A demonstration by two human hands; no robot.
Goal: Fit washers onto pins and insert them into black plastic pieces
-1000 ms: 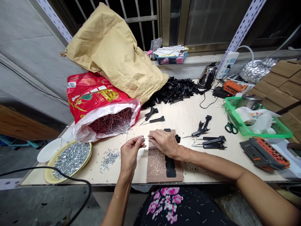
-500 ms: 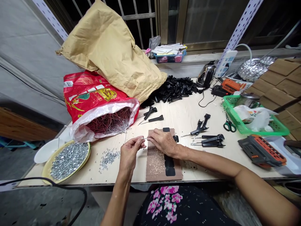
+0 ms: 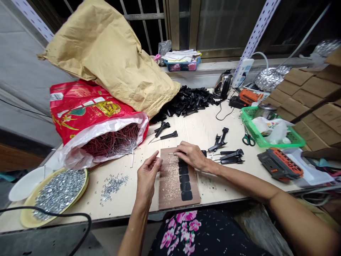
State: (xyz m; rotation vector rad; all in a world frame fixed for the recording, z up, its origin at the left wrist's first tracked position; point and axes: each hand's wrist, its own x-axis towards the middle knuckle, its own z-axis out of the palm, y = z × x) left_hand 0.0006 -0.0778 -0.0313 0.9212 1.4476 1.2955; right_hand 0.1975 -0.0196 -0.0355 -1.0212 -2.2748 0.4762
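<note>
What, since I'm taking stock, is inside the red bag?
Thin reddish and silvery rods show in the red bag; anything deeper is covered by them and the bag's side.

Here's my pale wooden table [image 3: 210, 128], with the brown board [image 3: 170, 177] lying near its front edge, loose metal washers [image 3: 113, 186] scattered beside it, and green-handled scissors [image 3: 248, 139] by the green basket [image 3: 269, 145].

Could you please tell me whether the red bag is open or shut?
Open: the red bag gapes at its mouth, showing thin rods inside.
</note>
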